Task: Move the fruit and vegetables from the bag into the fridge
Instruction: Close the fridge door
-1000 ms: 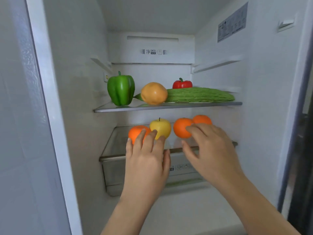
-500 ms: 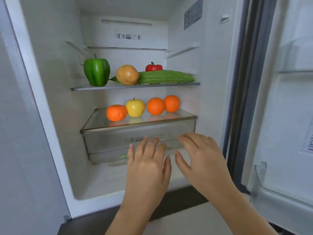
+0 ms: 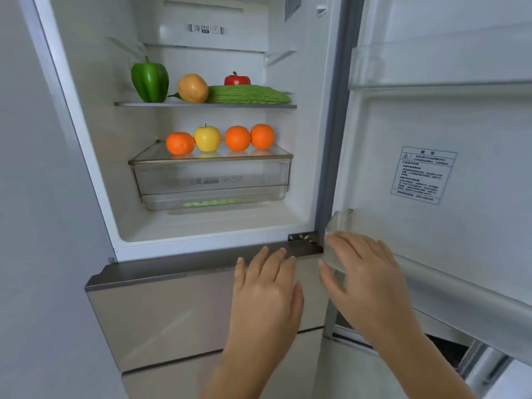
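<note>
The fridge stands open. Its upper glass shelf (image 3: 135,104) carries a green pepper (image 3: 150,79), a brownish round fruit (image 3: 193,88), a red pepper (image 3: 237,79) at the back and a bitter gourd (image 3: 249,94). On the lid of the clear drawer (image 3: 210,180) sit an orange (image 3: 180,143), a yellow apple (image 3: 207,138) and two more oranges (image 3: 237,138) (image 3: 262,136). My left hand (image 3: 266,295) and my right hand (image 3: 365,280) hover empty with fingers spread, outside and below the compartment. No bag is in view.
The open fridge door (image 3: 449,174) stands at the right, its lower bin edge just beyond my right fingers. Below the compartment are beige freezer drawer fronts (image 3: 161,318). A white wall (image 3: 34,226) fills the left side.
Both hands have drawn back from the oranges on the drawer lid, out of the fridge and downward. The view has pulled back and the open door has come into sight at the right.
</note>
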Available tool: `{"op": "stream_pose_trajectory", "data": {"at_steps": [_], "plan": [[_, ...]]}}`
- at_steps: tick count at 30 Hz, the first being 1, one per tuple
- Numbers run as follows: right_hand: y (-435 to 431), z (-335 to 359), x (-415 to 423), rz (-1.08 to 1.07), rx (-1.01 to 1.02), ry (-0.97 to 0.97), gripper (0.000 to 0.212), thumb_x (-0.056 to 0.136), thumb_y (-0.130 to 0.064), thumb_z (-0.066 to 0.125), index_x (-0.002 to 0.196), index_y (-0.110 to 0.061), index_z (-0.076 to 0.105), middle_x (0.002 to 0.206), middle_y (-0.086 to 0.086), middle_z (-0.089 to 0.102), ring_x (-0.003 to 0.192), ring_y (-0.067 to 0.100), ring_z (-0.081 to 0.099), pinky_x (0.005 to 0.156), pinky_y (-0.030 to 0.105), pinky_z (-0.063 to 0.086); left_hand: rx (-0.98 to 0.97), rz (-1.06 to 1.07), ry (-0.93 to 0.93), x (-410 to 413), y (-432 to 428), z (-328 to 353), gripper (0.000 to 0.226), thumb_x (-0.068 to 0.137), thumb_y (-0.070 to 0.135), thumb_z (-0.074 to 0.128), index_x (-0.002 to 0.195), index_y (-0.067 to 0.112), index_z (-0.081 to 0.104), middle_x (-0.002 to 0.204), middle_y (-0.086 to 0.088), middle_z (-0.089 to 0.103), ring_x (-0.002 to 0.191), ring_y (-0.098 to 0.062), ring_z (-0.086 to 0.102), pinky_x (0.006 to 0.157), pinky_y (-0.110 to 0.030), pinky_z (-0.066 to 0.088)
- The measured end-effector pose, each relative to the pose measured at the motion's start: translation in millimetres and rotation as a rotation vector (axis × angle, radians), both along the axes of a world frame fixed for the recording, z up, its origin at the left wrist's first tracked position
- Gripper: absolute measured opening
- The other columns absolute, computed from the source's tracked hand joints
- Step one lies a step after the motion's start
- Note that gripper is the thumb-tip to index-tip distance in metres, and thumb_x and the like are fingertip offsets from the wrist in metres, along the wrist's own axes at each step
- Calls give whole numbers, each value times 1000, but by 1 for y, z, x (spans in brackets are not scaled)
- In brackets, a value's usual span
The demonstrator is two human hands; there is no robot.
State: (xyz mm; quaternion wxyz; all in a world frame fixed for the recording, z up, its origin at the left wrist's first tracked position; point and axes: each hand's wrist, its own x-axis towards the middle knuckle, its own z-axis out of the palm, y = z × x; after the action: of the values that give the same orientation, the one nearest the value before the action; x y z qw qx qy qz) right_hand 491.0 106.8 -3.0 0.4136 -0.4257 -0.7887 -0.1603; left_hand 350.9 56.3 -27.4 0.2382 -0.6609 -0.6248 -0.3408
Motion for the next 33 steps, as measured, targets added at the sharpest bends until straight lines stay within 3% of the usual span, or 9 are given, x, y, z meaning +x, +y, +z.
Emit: {"op": "stream_pose_trajectory", "data": {"at_steps": [6, 17, 24, 33], "plan": [[-36, -17, 43, -115, -31, 29, 42, 81, -32, 44, 101, -3, 66, 96, 13, 69, 86, 30, 65, 80, 46, 52, -24, -94, 7, 38, -18, -7, 39, 79, 29, 39, 99, 14, 69, 103, -3, 70, 103, -25, 64, 85, -54, 47], [-107, -36, 127, -429, -43, 86, 44, 81, -33, 43, 104, -4, 66, 103, 15, 68, 95, 33, 64, 86, 50, 50, -61, -351, 27, 107, -54, -35, 39, 80, 31, 38, 101, 15, 67, 106, -1, 69, 103, -23, 64, 88, -50, 44], [-130, -30, 218, -625, -25, 121, 36, 78, -24, 54, 101, 1, 66, 100, 20, 67, 90, 38, 64, 80, 50, 49, -67, -544, 11, 176, -69, -37, 31, 79, 31, 38, 107, 22, 46, 106, 1, 68, 103, -21, 64, 86, -49, 47], [-83, -6, 344, -655, -32, 120, 50, 86, -34, 40, 112, 4, 59, 108, 26, 63, 96, 41, 60, 83, 52, 47, -5, -519, -19, 256, -45, -4, 37, 80, 29, 40, 108, 14, 60, 111, -5, 67, 106, -25, 62, 92, -46, 36]]}}
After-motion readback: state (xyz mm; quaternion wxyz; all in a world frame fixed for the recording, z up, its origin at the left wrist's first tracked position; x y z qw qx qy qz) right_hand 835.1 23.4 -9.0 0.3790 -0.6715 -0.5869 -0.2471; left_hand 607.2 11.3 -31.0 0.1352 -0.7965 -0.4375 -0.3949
